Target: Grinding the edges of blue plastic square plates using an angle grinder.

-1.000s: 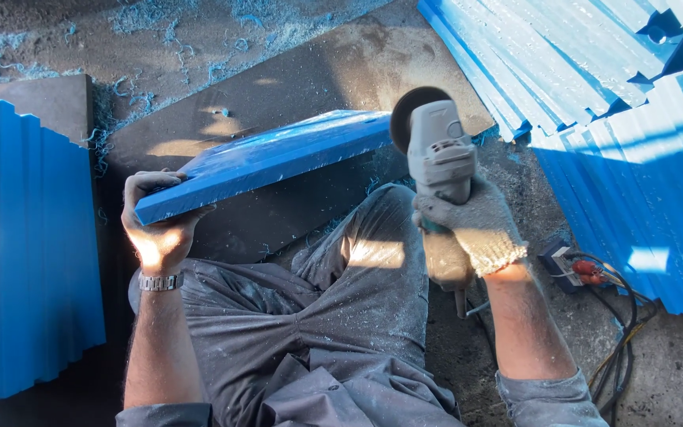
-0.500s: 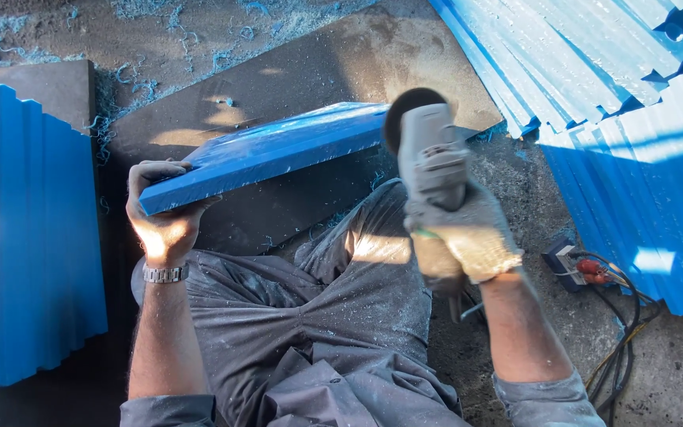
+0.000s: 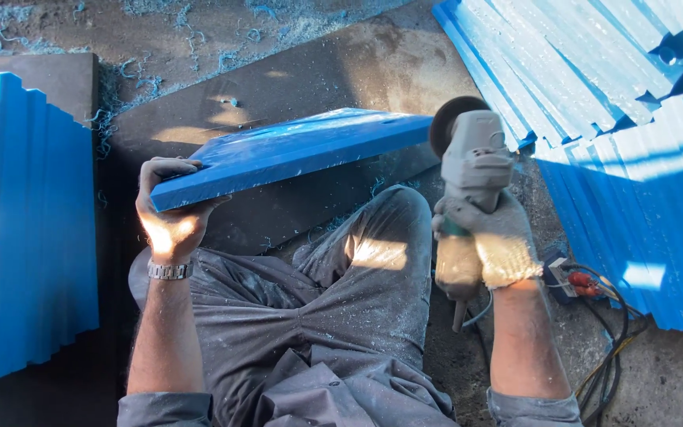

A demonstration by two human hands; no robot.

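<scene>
Left hand (image 3: 169, 212) clamped on near end of blue plastic board (image 3: 294, 153). Gloved right hand (image 3: 493, 237) wrapped round grey angle grinder (image 3: 469, 178), disc touching board's far end

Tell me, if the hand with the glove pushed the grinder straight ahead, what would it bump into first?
Probably the blue plate: the grinder in the right hand has its disc beside that plate's end, though depth is hard to judge.

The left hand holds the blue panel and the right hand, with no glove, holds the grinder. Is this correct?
Not quite. In the head view the right hand wears a glove as it holds the grinder; the left hand, holding the blue panel, is bare.
</scene>
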